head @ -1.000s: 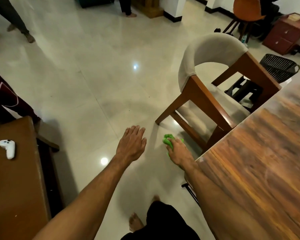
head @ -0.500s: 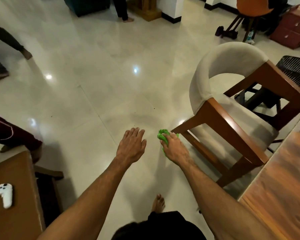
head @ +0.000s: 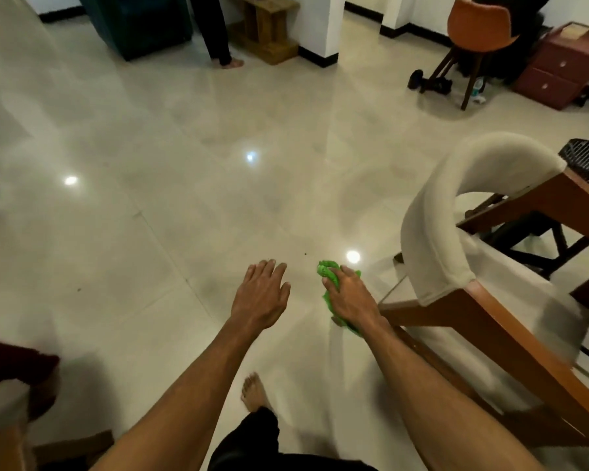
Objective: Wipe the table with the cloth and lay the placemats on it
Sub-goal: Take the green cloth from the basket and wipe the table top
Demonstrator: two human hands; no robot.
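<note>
Right hand (head: 349, 302) grips the bunched green cloth (head: 327, 270) at lower centre of frame, beside the cushioned chair (head: 432, 232). Left hand (head: 261, 294) hangs flat, fingers straight, holding nothing. No writing readable.

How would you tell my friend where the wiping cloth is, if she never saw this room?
Find the wooden chair with the curved cream back on the right. Just left of it, a right hand hangs over the shiny floor, fingers curled round the cloth. It is the only bright green thing; the left hand beside it holds nothing.
</note>
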